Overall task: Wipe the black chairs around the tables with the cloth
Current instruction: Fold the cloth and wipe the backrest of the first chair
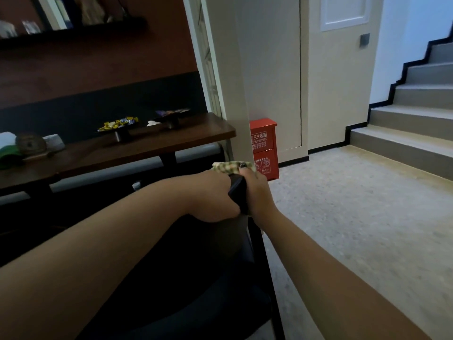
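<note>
A black chair point(201, 261) fills the lower middle of the head view, its back rising to a top corner point(239, 192) between my hands. My left hand point(213, 197) grips that top edge from the left side. My right hand point(257, 192) closes on the same corner from the right and holds a checked yellow-green cloth point(229, 167), which is bunched over the far end of the chair back. The chair's seat is dark and hard to make out.
A dark wooden table point(137, 146) stands left of the chair with two small stands of sweets point(117, 125) and folded cloths on it. A red fire extinguisher box point(264, 148) sits by the white pillar point(230, 77). Stairs point(404, 128) rise at the right beyond open floor.
</note>
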{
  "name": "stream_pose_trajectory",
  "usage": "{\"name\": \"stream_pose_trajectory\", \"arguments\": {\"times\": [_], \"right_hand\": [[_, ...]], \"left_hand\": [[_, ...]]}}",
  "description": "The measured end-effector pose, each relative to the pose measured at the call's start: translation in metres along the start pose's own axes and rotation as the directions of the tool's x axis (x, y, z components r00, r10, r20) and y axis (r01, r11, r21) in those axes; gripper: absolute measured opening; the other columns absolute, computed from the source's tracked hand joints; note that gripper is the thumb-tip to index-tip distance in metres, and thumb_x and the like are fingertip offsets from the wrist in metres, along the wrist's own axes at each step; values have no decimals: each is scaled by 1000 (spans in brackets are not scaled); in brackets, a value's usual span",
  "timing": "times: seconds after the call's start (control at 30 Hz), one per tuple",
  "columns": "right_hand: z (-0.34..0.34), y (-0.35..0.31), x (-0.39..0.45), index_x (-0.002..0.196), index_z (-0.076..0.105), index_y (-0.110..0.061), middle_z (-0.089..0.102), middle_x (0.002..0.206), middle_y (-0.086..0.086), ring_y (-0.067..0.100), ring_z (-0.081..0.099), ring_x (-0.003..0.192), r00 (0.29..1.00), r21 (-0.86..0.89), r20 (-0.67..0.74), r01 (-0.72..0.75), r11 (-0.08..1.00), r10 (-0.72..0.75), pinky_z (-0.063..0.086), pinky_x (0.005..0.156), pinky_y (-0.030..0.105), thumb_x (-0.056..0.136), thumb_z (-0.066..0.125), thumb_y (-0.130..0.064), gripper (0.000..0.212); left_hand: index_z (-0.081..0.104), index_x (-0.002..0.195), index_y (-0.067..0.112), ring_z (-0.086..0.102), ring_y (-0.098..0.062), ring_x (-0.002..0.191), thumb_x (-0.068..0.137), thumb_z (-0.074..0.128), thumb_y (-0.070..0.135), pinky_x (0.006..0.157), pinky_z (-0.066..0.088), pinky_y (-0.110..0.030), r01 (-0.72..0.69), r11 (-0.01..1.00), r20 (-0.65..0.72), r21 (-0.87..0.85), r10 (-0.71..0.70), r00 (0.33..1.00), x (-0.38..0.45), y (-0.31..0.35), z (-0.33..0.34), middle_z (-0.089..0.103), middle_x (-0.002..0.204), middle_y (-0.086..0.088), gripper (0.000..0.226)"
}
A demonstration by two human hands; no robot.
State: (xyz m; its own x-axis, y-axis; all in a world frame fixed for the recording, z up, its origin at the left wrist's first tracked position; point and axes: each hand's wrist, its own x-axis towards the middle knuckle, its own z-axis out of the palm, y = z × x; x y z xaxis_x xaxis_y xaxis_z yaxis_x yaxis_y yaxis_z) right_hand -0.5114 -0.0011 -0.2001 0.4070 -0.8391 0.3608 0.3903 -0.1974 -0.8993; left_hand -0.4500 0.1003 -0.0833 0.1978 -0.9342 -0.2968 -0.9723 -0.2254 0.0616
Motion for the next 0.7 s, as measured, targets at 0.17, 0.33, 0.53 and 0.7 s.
{"name": "stream_pose_trajectory", "arguments": {"times": [0.17,0.33,0.53,0.7], "right_hand": [[7,6,-32,101,62,-26,68,95,-6,10,64,94,971,-34,-123,204,978,-207,52,83,31,101,40,-15,25],[18,4,-58,129,51,-14,52,136,1,13,44,131,828,-186,-105,528,829,-551,36,110,34,94,40,-16,36],[14,15,-46,134,47,-1,49,139,14,23,45,132,835,-226,-74,519,824,-546,39,108,41,89,42,-6,45],[7,45,-41,134,44,10,49,138,21,32,43,133,743,-453,-54,577,680,-667,39,109,44,97,44,-13,44]], "left_hand": [[56,121,18,61,-13,86,92,60,41,70,49,-24,4,999,11,43,-4,1000,-4,0,-7,61,101,0,37],[50,129,24,60,-11,96,95,42,58,81,51,-28,90,986,-48,137,-84,995,-36,-13,1,60,112,3,49],[36,85,23,42,-9,53,97,24,55,53,43,-29,208,860,-601,465,134,788,-44,-7,49,40,64,5,36],[31,75,20,30,-13,45,103,15,43,46,25,-27,405,770,-790,493,202,578,-34,2,79,28,55,2,40]]}}
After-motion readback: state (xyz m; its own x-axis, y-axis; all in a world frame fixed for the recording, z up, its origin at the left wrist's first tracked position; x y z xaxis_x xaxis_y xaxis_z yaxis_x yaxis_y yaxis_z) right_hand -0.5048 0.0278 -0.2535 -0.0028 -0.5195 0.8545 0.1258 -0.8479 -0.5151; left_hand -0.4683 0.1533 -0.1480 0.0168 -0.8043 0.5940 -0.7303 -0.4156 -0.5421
